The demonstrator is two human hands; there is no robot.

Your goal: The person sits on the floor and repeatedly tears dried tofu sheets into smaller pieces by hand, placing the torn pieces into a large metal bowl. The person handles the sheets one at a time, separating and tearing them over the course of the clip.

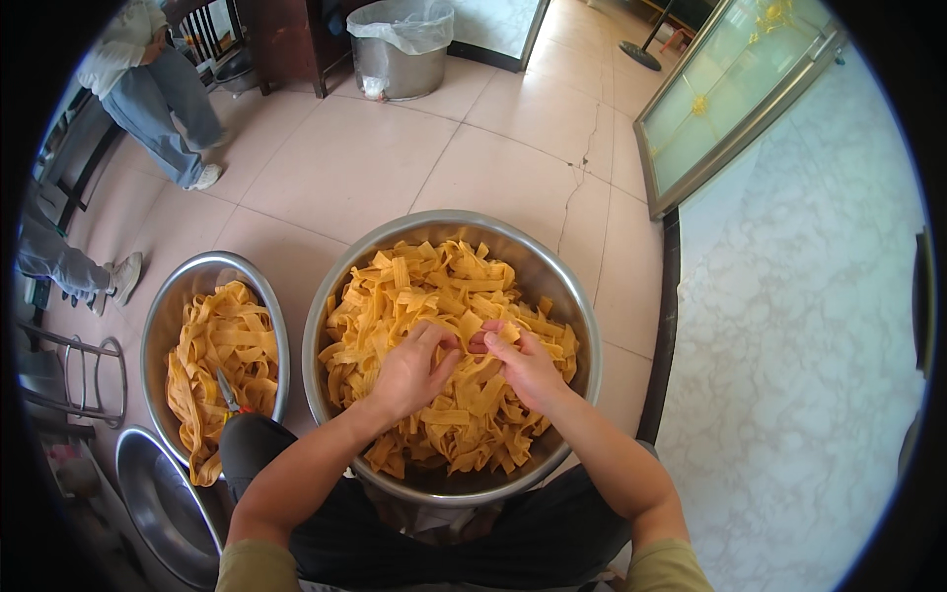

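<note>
A large round steel basin [586, 325] stands between my knees, heaped with short, flat yellow food strips [436, 288] that look like bean curd skin. Over the middle of the heap, my right hand [524, 364] grips a small yellow piece [510, 332] between thumb and fingers. My left hand [416, 366] hovers just beside it, thumb and fingers bent inward; whether a strip is pinched there is hidden. To the left, a smaller steel basin [152, 348] holds long yellow ribbons [222, 333]. Scissors [228, 392] with red and yellow handles lie on these ribbons, near my left knee.
An oval metal basin [166, 510] sits at lower left, by a metal stool frame [92, 381]. Two people's legs [159, 103] show at upper left. A lined bin [403, 70] stands at the back. A marbled wall [784, 355] and glass door [729, 103] bound the right.
</note>
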